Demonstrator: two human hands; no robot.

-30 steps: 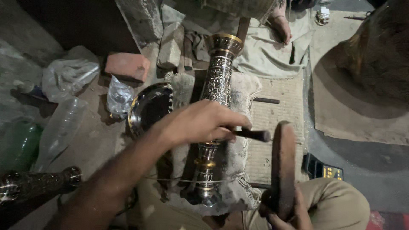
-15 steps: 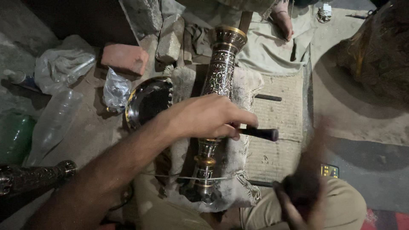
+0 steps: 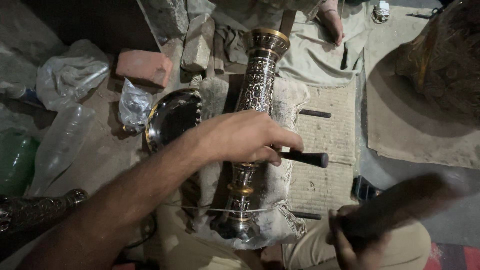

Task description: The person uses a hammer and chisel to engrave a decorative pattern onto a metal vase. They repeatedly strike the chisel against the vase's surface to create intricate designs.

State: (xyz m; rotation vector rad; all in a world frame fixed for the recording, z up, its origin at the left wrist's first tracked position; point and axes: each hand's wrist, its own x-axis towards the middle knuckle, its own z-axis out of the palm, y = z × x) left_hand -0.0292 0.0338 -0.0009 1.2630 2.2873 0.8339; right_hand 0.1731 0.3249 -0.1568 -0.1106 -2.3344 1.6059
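Now tapping patterns into the vase (image 3: 256,95) — left hand (image 3: 245,136) gripping a punch (image 3: 305,158), right hand (image 3: 350,240) gripping a mallet (image 3: 400,205) — next needs a straight hit.

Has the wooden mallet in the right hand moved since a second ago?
Yes. The mallet, upright beside the woven mat before, now tilts rightward, blurred, in the right hand.

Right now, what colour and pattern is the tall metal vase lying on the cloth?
Dark vase with silvery engraved scrollwork and gold-coloured bands, seen in the head view.
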